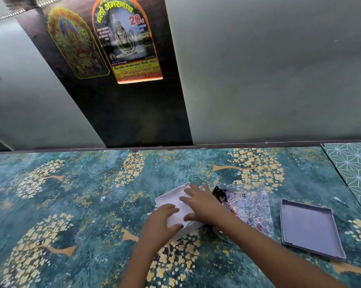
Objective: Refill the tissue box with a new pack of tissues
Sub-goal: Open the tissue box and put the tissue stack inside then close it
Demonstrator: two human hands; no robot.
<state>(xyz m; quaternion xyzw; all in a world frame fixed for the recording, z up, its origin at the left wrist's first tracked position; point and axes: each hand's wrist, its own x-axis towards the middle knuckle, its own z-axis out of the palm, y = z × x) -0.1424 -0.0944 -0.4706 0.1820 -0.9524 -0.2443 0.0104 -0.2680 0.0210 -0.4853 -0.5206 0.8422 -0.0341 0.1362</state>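
Green flowered table (71, 204) is bearing 1 white tissue box (176, 201); left hand (161, 223) and right hand (202, 201) are pressing flat, fingers spread, beside wrapper (250, 204) and tray (310, 227).

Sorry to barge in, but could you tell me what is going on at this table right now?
A person is refilling a tissue box. Both hands, the left hand and the right hand, press flat on a white stack of tissues sitting in the box on the patterned table. An empty-looking plastic wrapper lies just to the right, and a grey lid lies upturned farther right, not yet back on the box.
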